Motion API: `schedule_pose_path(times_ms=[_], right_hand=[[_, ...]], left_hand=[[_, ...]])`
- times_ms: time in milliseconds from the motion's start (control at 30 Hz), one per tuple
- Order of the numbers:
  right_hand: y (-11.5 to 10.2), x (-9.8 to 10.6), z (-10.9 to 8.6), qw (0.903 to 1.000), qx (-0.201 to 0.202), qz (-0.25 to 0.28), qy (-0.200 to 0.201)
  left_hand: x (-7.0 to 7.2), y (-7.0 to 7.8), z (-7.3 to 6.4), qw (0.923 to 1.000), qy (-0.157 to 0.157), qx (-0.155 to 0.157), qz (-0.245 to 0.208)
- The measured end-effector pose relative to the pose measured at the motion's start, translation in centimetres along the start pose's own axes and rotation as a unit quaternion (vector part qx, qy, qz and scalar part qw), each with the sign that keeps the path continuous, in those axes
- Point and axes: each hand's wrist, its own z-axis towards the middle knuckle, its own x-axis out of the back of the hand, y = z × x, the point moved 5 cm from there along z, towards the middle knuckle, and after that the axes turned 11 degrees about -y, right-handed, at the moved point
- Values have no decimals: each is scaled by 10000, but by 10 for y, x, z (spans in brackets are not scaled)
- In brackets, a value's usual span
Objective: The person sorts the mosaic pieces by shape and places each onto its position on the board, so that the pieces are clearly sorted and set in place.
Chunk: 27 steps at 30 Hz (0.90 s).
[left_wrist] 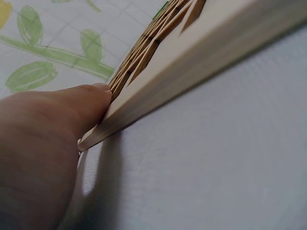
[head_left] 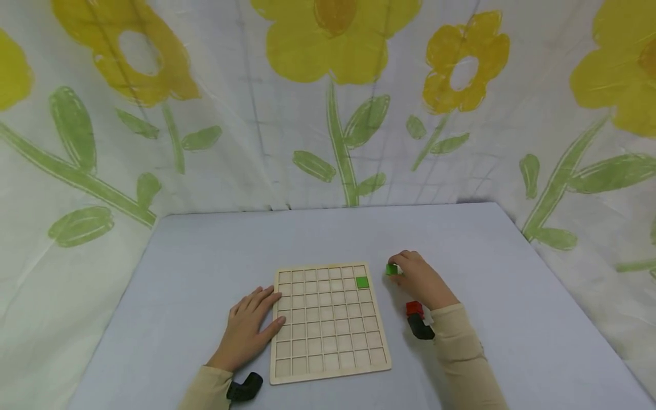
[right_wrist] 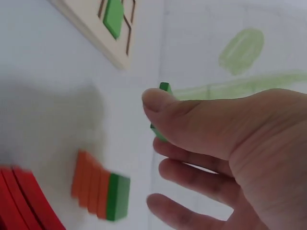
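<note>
My right hand [head_left: 417,279] pinches a small green square tile [head_left: 392,269] between thumb and fingers, just right of the board's far right corner. In the right wrist view the thumb covers most of this tile [right_wrist: 164,87]. A pale wooden grid board [head_left: 330,378] lies flat on the table, divided into rows of square cells. One green tile [head_left: 362,282] sits in a cell near its far right corner. My left hand [head_left: 248,330] lies at the board's left edge, fingers extended; its thumb [left_wrist: 91,103] rests on the rim in the left wrist view.
Red tiles [head_left: 414,309] stand stacked beside the right wrist, close to its black wrist camera [head_left: 421,327]. In the right wrist view, a row of orange tiles [right_wrist: 88,184] ends in a green tile [right_wrist: 118,196]. A flowered curtain [head_left: 287,125] hangs behind the white table [head_left: 220,239].
</note>
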Motion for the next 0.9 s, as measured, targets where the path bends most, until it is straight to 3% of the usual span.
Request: schedule_pose_path(times_ms=[300,567,900], right_hand=[[-38,-19,10,9956,711,-539,290],[-57,-34,17,9956,849,-217,323],[-63,-44,24,9945,1036,82,109]], left_hand=[[2,4,-1,9999,113,-67,25],[4,6,-1,10000,70,6,-7],[4,4,-1,10000,14,66,48]])
